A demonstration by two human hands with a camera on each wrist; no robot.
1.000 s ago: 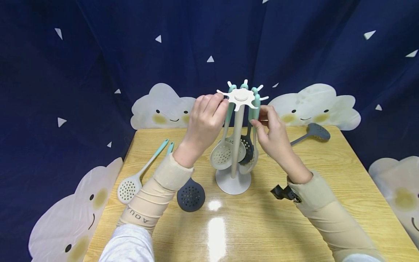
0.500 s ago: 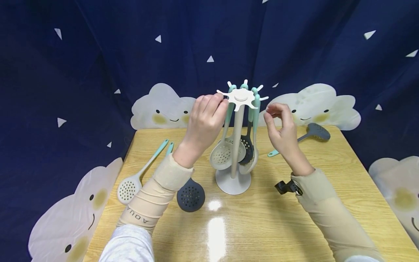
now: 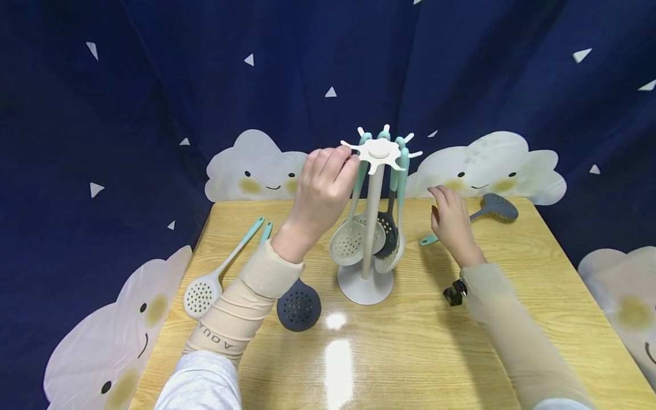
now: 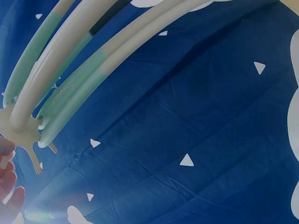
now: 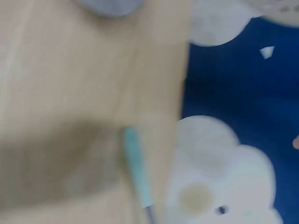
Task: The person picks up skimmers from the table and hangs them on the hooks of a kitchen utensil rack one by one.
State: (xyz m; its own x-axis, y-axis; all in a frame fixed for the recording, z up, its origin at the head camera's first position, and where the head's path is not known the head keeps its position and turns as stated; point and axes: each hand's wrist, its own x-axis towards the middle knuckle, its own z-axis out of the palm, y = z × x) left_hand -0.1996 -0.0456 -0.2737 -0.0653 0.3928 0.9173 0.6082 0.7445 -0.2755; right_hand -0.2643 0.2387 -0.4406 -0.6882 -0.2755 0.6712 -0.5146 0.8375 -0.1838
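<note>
On the wooden desk (image 3: pixel 410 353), a utensil rack (image 3: pixel 372 222) upright near the middle, partly loaded.

Hanging around its post, pale and dark perforated utensils (image 3: pixel 347 245); lying to the left, a white skimmer (image 3: pixel 201 296) and, partly hidden by the left sleeve (image 3: pixel 230 313), a dark skimmer (image 3: pixel 299 307). Lying at far right, a dark slotted turner (image 3: pixel 496 207), probably next to be picked up. Left grip (image 3: pixel 324 185) curled onto the rack's top, seemingly for steadiness; right grip (image 3: pixel 453 225) released, fingers loosely bent, above the turner and apart from its teal handle (image 3: pixel 429 240). Best to brace the rack against tipping, pinch close to the handle's end, lift clear of the hung pieces, then line up the handle's hole with the bare front hook (image 3: pixel 372 169), avoiding knocks to neighbours.
</note>
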